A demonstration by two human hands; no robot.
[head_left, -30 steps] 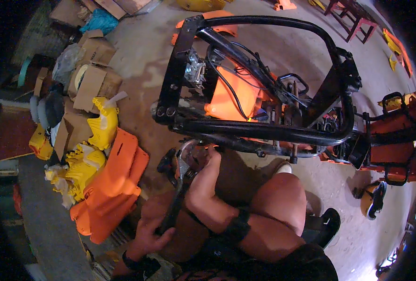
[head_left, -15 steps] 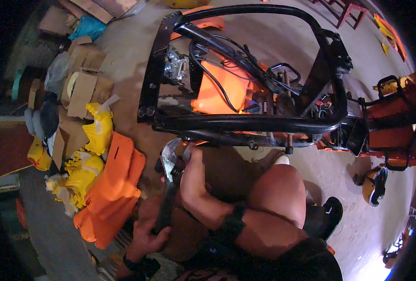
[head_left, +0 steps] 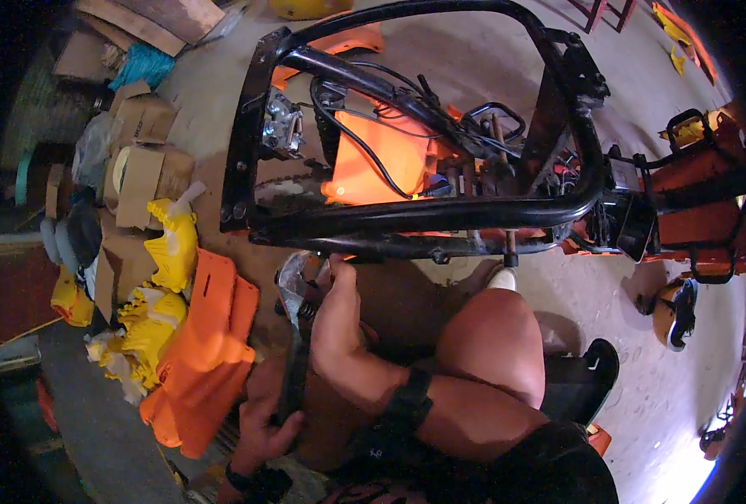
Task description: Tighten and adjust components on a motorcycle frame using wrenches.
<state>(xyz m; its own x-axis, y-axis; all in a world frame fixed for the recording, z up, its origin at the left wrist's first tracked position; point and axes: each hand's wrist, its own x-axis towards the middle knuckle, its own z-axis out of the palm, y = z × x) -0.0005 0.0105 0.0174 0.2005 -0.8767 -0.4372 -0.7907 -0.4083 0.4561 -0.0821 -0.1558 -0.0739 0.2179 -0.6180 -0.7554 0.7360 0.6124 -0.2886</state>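
My left hand is closed round the dark handle of a large wrench, whose silver head sits just below the black tubular vehicle frame. My right hand reaches up beside the wrench head to the underside of the frame's lower left bar; its fingertips are partly hidden, and what they grip I cannot make out. Inside the frame are an orange plastic part, black cables and a metal component.
Orange panels and yellow plastic parts lie at left beside cardboard boxes, planks and a teal bundle. At right are an orange-and-black chassis and a helmet. A red stool stands at the back.
The frame has shifted up and left in the picture as the view moved. The wrench head and my right hand appear further left; both hands keep similar poses.
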